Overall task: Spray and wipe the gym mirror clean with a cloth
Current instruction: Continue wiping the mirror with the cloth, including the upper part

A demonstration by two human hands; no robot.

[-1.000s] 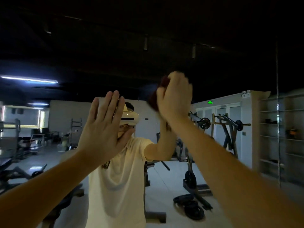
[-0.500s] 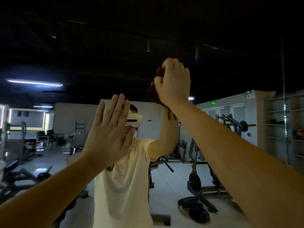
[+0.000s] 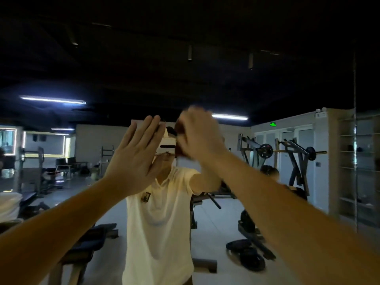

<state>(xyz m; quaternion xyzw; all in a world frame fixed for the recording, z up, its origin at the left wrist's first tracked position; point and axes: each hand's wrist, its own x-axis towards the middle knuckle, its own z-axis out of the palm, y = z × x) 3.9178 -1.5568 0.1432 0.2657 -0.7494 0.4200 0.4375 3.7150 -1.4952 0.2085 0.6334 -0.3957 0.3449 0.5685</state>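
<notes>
The gym mirror [image 3: 242, 83] fills the whole view and reflects the dim gym and a person in a pale shirt with a white headset. My left hand [image 3: 134, 155] lies flat against the glass with straight fingers. Just to its right, my right hand [image 3: 200, 136] grips a dark reddish cloth [image 3: 179, 132] and presses it to the mirror at head height. Most of the cloth is hidden behind that hand, which is blurred by motion. No spray bottle is in view.
A vertical seam [image 3: 355, 140] in the mirror runs down the right side. Reflected behind me are weight racks with plates [image 3: 267, 151], benches [image 3: 98, 233], loose plates on the floor [image 3: 248, 256] and shelves at the right.
My right hand with the cloth has come down from above head height and shifted left, closer to my left hand. My left hand stays flat on the glass.
</notes>
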